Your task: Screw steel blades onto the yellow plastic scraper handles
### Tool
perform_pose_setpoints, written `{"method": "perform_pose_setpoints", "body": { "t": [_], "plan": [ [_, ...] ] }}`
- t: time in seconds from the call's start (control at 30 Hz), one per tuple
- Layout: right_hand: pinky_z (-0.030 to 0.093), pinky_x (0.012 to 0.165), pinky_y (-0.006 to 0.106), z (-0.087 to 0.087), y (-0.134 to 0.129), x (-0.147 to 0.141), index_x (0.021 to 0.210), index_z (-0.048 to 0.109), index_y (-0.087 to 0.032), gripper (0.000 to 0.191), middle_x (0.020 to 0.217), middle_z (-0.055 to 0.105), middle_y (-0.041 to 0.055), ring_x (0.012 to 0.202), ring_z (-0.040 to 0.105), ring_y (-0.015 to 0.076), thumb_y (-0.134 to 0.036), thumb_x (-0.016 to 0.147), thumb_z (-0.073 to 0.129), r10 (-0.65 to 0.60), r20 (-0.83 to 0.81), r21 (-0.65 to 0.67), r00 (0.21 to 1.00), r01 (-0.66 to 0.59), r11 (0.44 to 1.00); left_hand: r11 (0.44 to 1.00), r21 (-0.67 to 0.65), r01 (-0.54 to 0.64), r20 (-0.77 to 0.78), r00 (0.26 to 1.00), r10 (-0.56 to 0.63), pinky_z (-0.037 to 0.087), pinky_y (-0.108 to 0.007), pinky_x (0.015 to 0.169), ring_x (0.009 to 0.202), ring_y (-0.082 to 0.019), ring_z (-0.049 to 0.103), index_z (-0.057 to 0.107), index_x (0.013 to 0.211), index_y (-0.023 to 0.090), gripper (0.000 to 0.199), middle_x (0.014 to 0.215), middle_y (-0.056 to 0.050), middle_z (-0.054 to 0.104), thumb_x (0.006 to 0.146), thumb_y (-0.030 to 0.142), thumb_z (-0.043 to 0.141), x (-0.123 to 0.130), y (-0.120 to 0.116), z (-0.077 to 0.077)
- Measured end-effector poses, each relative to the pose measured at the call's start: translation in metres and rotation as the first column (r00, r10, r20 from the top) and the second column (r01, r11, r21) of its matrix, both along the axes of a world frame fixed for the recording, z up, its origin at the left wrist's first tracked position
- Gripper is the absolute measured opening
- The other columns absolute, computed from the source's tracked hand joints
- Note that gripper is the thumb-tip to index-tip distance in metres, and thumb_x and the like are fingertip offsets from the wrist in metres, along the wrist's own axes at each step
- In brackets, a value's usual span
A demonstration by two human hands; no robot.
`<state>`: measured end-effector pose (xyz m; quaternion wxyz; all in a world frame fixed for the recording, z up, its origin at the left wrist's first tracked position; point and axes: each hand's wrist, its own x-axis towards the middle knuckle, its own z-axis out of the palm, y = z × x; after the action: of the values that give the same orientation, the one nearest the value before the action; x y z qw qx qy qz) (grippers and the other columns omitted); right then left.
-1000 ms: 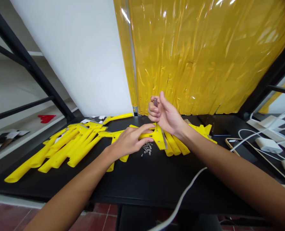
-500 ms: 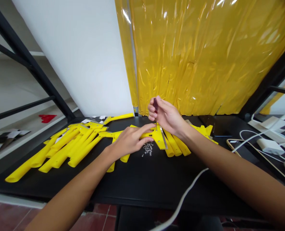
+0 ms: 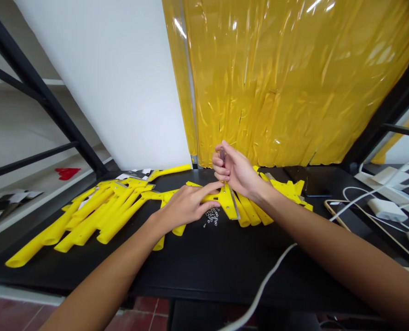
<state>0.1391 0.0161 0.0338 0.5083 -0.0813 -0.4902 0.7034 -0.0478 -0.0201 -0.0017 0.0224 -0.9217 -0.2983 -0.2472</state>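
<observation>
My left hand (image 3: 187,204) is closed on a yellow scraper (image 3: 227,205), pinning it to the black table with its wide, bladed head pointing right. Above that head, my right hand (image 3: 237,172) grips an upright screwdriver (image 3: 222,156) by its dark red handle. The screwdriver's shaft comes down to the scraper's head; the tip's exact contact is hard to see. Just below the scraper lies a small pile of nuts and screws (image 3: 211,217). More yellow scrapers (image 3: 252,211) lie under and beside my right forearm.
A heap of yellow scrapers (image 3: 100,209) covers the table's left side. At the right are a phone (image 3: 316,181), a white charger (image 3: 387,209) and a gold-edged tablet (image 3: 366,234). A white cable (image 3: 262,285) crosses the front edge. Yellow plastic sheeting (image 3: 276,82) hangs behind.
My right hand has rolled slightly around the screwdriver handle, its fingers shifting. My left hand still holds the scraper in the same place. The camera view has moved very slightly.
</observation>
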Motion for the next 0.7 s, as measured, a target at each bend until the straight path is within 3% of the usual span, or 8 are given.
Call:
{"method": "perform_pose_setpoints", "body": {
  "t": [0.13, 0.27, 0.43, 0.53, 0.7],
  "plan": [
    [0.021, 0.044, 0.023, 0.0001, -0.0007, -0.0014, 0.087, 0.05, -0.022, 0.03, 0.069, 0.043, -0.0054, 0.049, 0.027, 0.0063, -0.05, 0.093, 0.058, -0.019, 0.025, 0.005, 1.0, 0.019, 1.0, 1.0, -0.004, 0.011, 0.007, 1.0, -0.011, 0.058, -0.033, 0.078, 0.09, -0.02, 0.075, 0.05, 0.139, 0.022, 0.048, 0.112, -0.005, 0.076, 0.095, 0.039, 0.061, 0.0003, 0.0004, 0.0001],
    [0.02, 0.043, 0.023, 0.0001, -0.0016, -0.0028, 0.094, 0.052, -0.023, 0.036, 0.067, 0.04, -0.0068, 0.048, 0.024, 0.0065, -0.058, 0.091, 0.057, -0.026, 0.013, 0.0, 1.0, 0.026, 1.0, 1.0, 0.0, -0.01, 0.011, 1.0, 0.01, 0.058, -0.034, 0.078, 0.089, -0.02, 0.075, 0.05, 0.138, 0.023, 0.048, 0.112, -0.005, 0.076, 0.095, 0.041, 0.06, -0.0001, 0.0013, 0.0006],
    [0.02, 0.043, 0.022, -0.0011, -0.002, -0.0037, 0.086, 0.048, -0.022, 0.036, 0.069, 0.043, -0.0061, 0.049, 0.028, 0.0059, -0.054, 0.088, 0.064, -0.062, 0.028, 0.009, 0.998, 0.062, 0.998, 1.0, -0.028, 0.013, 0.015, 1.0, -0.012, 0.057, -0.034, 0.08, 0.094, -0.021, 0.074, 0.048, 0.14, 0.023, 0.049, 0.113, -0.005, 0.076, 0.096, 0.041, 0.059, -0.0015, 0.0018, 0.0003],
    [0.019, 0.042, 0.022, -0.0008, -0.0017, -0.0045, 0.087, 0.05, -0.022, 0.039, 0.067, 0.039, -0.0067, 0.048, 0.024, 0.006, -0.059, 0.088, 0.061, -0.048, 0.02, 0.0, 0.999, 0.048, 0.999, 1.0, -0.021, -0.002, 0.009, 1.0, 0.002, 0.057, -0.034, 0.078, 0.087, -0.02, 0.074, 0.049, 0.139, 0.024, 0.049, 0.112, -0.004, 0.076, 0.095, 0.042, 0.06, -0.0014, 0.0014, 0.0008],
    [0.016, 0.042, 0.02, -0.0008, -0.0032, -0.0067, 0.085, 0.048, -0.022, 0.038, 0.071, 0.04, -0.0062, 0.05, 0.024, 0.0054, -0.054, 0.085, 0.069, -0.135, -0.008, -0.009, 0.991, 0.135, 0.991, 1.0, -0.026, 0.007, 0.028, 1.0, -0.006, 0.057, -0.034, 0.078, 0.089, -0.02, 0.074, 0.048, 0.141, 0.023, 0.05, 0.112, -0.005, 0.076, 0.096, 0.042, 0.059, -0.0003, 0.0003, 0.0015]
  ]
}}
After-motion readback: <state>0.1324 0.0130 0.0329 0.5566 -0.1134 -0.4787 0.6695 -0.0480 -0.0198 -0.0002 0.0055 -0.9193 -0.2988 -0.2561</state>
